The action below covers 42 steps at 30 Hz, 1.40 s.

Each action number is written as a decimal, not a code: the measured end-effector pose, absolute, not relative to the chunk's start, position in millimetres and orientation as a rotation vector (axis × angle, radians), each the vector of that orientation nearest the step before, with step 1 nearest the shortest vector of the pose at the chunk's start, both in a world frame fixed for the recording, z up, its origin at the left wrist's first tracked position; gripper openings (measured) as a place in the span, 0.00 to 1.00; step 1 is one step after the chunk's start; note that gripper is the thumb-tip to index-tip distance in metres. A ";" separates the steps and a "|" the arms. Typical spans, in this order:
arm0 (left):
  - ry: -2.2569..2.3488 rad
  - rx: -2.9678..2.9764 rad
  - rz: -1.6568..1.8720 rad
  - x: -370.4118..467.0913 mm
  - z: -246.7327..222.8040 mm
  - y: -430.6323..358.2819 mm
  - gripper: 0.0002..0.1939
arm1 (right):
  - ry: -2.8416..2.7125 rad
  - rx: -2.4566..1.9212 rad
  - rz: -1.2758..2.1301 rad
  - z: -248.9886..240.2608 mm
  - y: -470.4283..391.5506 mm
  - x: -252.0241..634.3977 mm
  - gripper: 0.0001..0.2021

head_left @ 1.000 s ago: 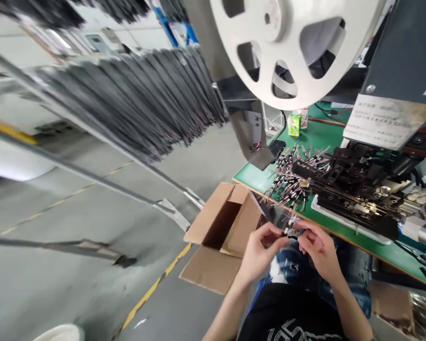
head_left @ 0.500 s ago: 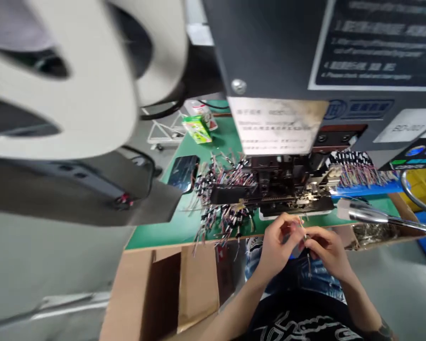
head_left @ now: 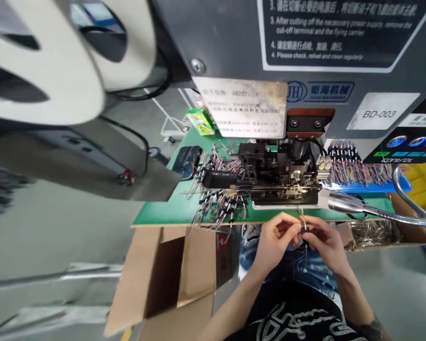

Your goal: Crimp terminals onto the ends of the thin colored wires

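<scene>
Both hands meet just in front of the green bench edge, below the terminal crimping machine (head_left: 287, 170). Between the fingertips is a short wire bundle (head_left: 304, 221) with a dark sleeve; its thin light wires fan upward toward the machine and a tail hangs down. My left hand (head_left: 277, 237) pinches it from the left, thumb against fingers. From the right, my right hand (head_left: 323, 239) grips the same bundle with thumb and forefinger. A pile of similar wire bundles (head_left: 222, 203) lies left of the machine, some hanging over the edge.
A phone (head_left: 187, 162) and a green box (head_left: 200, 121) lie on the green bench (head_left: 170, 214). More wire bundles fill a blue tray (head_left: 376, 187) at right. A flexible lamp (head_left: 348, 203) reaches in. Cardboard boxes (head_left: 195, 270) stand below the left edge; another carton holds scrap (head_left: 374, 233).
My head view has shifted, so the machine appears further left and its print sharper. Both hands still hold the wire bundle, its wires now more upright and spread toward the machine.
</scene>
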<state>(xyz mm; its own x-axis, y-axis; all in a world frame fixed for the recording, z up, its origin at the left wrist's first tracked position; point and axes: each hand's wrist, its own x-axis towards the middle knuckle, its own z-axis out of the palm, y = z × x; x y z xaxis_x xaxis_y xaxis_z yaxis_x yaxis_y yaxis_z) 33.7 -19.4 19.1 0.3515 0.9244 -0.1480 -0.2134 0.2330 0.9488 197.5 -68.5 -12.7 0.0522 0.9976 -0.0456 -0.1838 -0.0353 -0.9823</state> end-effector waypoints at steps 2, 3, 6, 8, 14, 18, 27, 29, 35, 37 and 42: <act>0.865 1.004 0.967 38.8 13.8 -24.0 0.22 | -0.994 -1.015 1.461 -18.0 -62.4 205.5 0.22; 0.859 0.994 0.975 41.0 11.5 -26.2 0.23 | -0.984 -0.965 1.525 -20.1 -59.5 208.4 0.23; 0.853 0.978 1.010 44.0 8.8 -32.3 0.23 | -0.979 -0.897 1.610 -20.5 -53.9 213.1 0.24; 0.860 0.977 1.067 42.2 11.4 -34.8 0.22 | -0.984 -0.877 1.647 -16.2 -52.7 214.4 0.23; 0.768 1.056 1.115 33.1 19.3 -32.7 0.17 | -0.987 -0.854 1.714 -13.8 -52.7 207.9 0.21; 0.785 0.982 1.033 27.7 18.1 -26.1 0.18 | -0.942 -0.888 1.676 -24.3 -54.2 187.8 0.24; 0.801 0.799 0.987 22.6 21.3 -8.8 0.15 | -0.873 -1.036 1.472 -28.6 -55.7 161.2 0.20; 0.793 0.783 1.018 25.9 19.3 -8.4 0.15 | -0.882 -1.066 1.427 -29.0 -56.4 162.4 0.19; 0.842 0.794 1.168 30.9 17.6 -6.7 0.14 | -0.909 -1.081 1.373 -27.9 -60.4 166.5 0.18; 0.857 0.854 1.164 29.3 18.8 -5.9 0.13 | -0.909 -1.083 1.363 -27.0 -62.3 167.9 0.17; 0.887 1.057 1.059 20.6 20.5 -5.2 0.13 | -0.898 -1.069 1.368 -23.3 -63.2 173.9 0.17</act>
<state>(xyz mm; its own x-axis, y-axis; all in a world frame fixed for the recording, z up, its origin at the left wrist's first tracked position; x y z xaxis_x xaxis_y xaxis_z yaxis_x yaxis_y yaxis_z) 20.6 -5.2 20.5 0.2634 0.9621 -0.0708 -0.2377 0.1358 0.9618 173.9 -63.2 -23.3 0.0363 0.9943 -0.1002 -0.3037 -0.0845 -0.9490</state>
